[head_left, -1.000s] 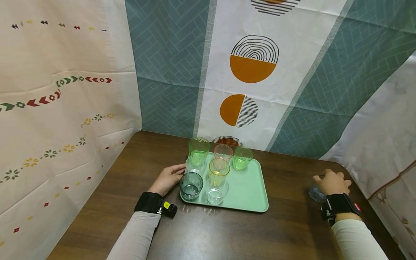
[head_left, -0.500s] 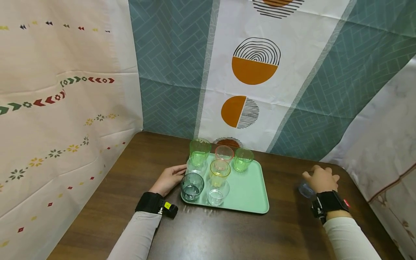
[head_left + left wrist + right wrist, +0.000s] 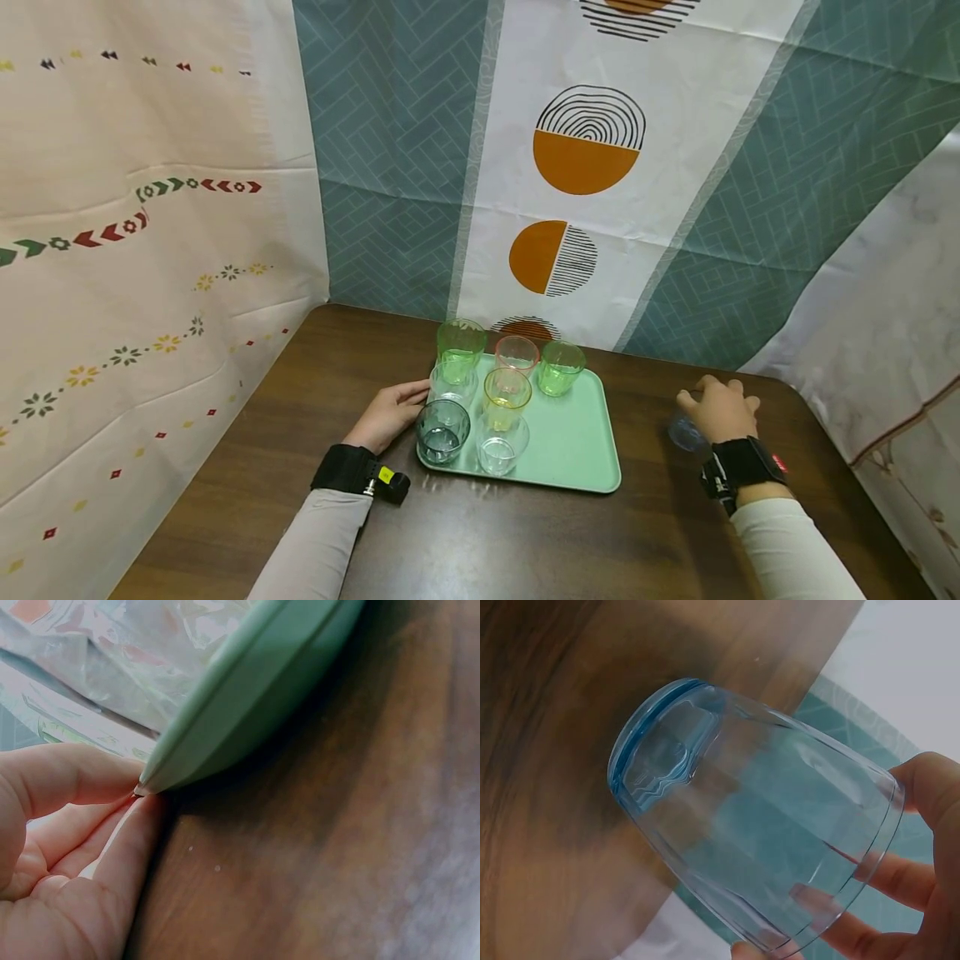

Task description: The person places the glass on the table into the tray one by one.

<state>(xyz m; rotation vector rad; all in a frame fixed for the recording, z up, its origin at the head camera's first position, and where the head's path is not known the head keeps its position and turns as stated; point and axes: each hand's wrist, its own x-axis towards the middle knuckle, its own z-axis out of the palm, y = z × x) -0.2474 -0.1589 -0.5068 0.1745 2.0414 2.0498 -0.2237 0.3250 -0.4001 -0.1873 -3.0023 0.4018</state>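
My left hand (image 3: pixel 385 416) is at the left edge of a light green tray (image 3: pixel 573 450). In the left wrist view, thumb and fingers pinch the tray's rim (image 3: pixel 225 712). My right hand (image 3: pixel 722 412), right of the tray, grips a clear bluish drinking glass (image 3: pixel 757 802) round its rim, with fingertips against the wall. The hand hides much of this glass in the head view. Whether its base touches the table cannot be told. On the tray stand several glasses: green ones (image 3: pixel 561 368), a pink-rimmed one (image 3: pixel 517 354), a yellow one (image 3: pixel 507 398), clear ones (image 3: pixel 502 446) and a grey one (image 3: pixel 442 432).
The tray lies on a dark wooden table (image 3: pixel 480 550). Patterned cloths (image 3: pixel 397 150) hang behind the table and along its left and right sides. The tray's right part shows bare surface, and wooden tabletop lies between the tray and my right hand.
My right hand has moved left with the glass, closer to the tray. The left hand stays at the tray's edge, and the glasses on the tray keep their places.
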